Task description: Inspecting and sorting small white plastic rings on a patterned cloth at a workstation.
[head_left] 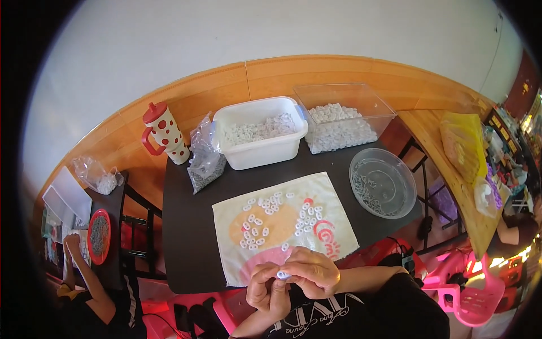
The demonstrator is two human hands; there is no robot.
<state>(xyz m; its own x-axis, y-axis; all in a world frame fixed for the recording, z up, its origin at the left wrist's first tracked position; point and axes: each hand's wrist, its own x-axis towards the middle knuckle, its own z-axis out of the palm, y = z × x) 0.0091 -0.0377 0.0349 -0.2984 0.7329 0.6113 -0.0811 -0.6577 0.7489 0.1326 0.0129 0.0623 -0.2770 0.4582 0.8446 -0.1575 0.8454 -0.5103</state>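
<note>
Head view: left hand (pixel 270 289) and right hand (pixel 312 273) together pinch one white piece (pixel 283 275), lying at nine o'clock from right hand.

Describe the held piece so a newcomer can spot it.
Find the dark table, then its pale printed cloth. Over the cloth's near edge, the left hand and right hand pinch a small white piece: unlike the loose white pieces lying on the cloth, it is held.
</note>
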